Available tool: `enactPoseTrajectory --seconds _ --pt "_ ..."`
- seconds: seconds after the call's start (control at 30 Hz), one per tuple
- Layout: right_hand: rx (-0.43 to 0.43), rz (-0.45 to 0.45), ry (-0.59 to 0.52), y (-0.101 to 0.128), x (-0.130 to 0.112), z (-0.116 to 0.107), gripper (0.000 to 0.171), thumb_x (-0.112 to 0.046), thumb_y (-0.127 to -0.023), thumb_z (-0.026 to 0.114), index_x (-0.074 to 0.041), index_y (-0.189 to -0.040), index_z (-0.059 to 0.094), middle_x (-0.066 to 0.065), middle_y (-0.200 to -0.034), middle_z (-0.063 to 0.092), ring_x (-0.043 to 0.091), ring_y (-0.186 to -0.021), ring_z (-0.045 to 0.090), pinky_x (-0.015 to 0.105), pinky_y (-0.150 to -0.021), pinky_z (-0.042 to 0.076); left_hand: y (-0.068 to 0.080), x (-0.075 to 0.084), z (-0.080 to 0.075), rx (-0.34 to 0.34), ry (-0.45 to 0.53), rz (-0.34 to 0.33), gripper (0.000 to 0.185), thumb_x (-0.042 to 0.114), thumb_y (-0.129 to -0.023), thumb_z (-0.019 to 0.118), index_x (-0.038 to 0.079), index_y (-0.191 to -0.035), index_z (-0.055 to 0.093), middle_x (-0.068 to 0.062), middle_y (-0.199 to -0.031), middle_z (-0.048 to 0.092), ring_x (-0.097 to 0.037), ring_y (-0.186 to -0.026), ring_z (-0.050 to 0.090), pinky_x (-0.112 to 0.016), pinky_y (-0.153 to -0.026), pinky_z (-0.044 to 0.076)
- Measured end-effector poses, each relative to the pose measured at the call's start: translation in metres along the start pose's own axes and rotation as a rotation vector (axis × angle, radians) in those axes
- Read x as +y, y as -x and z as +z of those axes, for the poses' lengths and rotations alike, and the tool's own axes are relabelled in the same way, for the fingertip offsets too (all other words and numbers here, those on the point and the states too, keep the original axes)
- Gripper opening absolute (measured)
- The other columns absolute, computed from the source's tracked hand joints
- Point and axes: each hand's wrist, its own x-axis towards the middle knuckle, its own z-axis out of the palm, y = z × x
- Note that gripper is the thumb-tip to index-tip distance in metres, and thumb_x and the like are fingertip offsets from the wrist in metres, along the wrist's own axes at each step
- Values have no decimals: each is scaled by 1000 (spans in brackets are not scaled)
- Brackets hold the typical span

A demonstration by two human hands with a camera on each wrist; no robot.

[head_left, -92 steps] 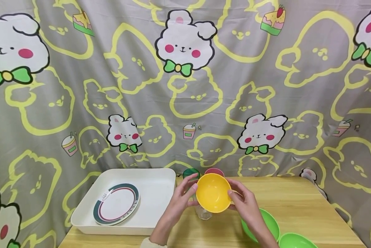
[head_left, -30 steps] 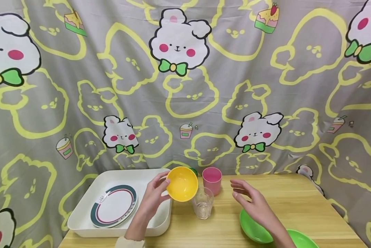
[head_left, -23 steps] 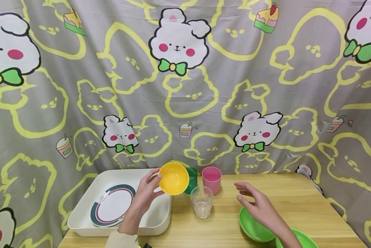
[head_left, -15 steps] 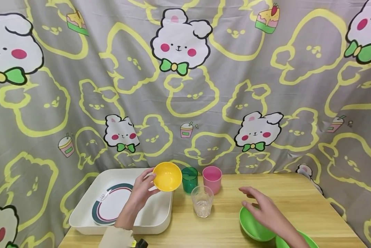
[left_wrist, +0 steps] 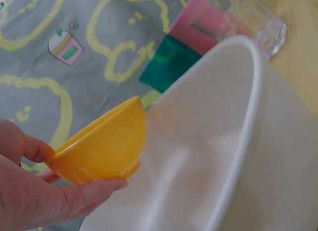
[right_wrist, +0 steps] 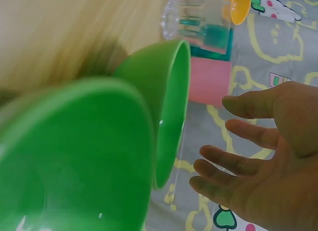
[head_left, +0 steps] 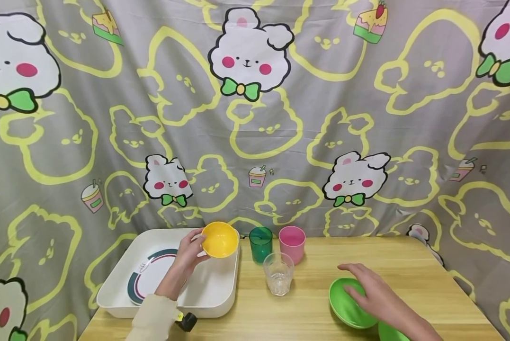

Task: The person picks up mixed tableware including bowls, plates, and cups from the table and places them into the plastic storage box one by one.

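Observation:
My left hand (head_left: 190,251) pinches a small yellow bowl (head_left: 220,240) by its left side, thumb at the rim and fingers under the base. The bowl is held over the back right part of a white tray (head_left: 212,310), its inside facing me in the head view. In the left wrist view the yellow bowl (left_wrist: 104,146) appears from the side, above the tray wall (left_wrist: 243,141). My right hand (head_left: 376,291) hovers over a green bowl (head_left: 348,308), fingers spread and holding nothing. A second green bowl (head_left: 391,332) sits nearer me, partly behind the right forearm.
Inside the tray lies a plate (head_left: 152,274) with a green and red rim, partly hidden by my left arm. Between tray and green bowls stand a green cup (head_left: 261,246), a pink cup (head_left: 293,244) and a clear glass (head_left: 279,274). A patterned curtain (head_left: 280,142) hangs behind the table.
Both hands held the yellow bowl at first; the right hand let go and moved right and down over the green bowl. The left hand carried the yellow bowl left, over the tray.

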Motion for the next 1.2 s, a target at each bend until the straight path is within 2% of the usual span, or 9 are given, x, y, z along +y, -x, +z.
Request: enactPoseTrajectory --seconds 0.23,0.47,0.8,1.07,1.2 --pt "-55 29 11 4 7 -6 49 -3 -85 82 -11 -129 65 3 -123 65 31 -112 65 47 -86 59 -7 -4 -9 9 -107 -8 42 7 -108 40 -8 -146 40 -36 -138 49 -38 -109 61 -52 -86 61" --pt "-116 46 23 5 14 -9 49 -4 -87 80 -9 -132 63 6 -125 64 33 -113 64 46 -86 59 -15 -4 -15 -28 -198 -25 44 6 -107 35 -11 -147 35 -38 -137 46 -42 -111 57 -54 -86 60" --pt "-195 58 1 8 24 -7 53 -3 -86 80 -7 -134 60 12 -127 63 37 -112 64 48 -82 59 -28 -10 -20 -39 -240 -80 42 3 -106 33 -11 -145 34 -37 -139 41 -50 -121 52 -63 -92 55" --pt "-260 39 -41 8 34 -3 55 -1 -85 79 -4 -135 58 16 -122 64 39 -106 65 49 -79 60 -33 -17 -22 -67 -223 -115 48 -6 -97 28 -15 -145 25 -42 -138 34 -55 -119 48 -74 -92 48" --pt "-282 24 -40 8 37 -2 51 -1 -86 78 -4 -133 58 11 -119 65 37 -104 66 47 -78 59 -36 -19 -23 -77 -220 -142 54 -10 -93 28 -13 -147 24 -41 -138 33 -55 -118 49 -75 -90 48"
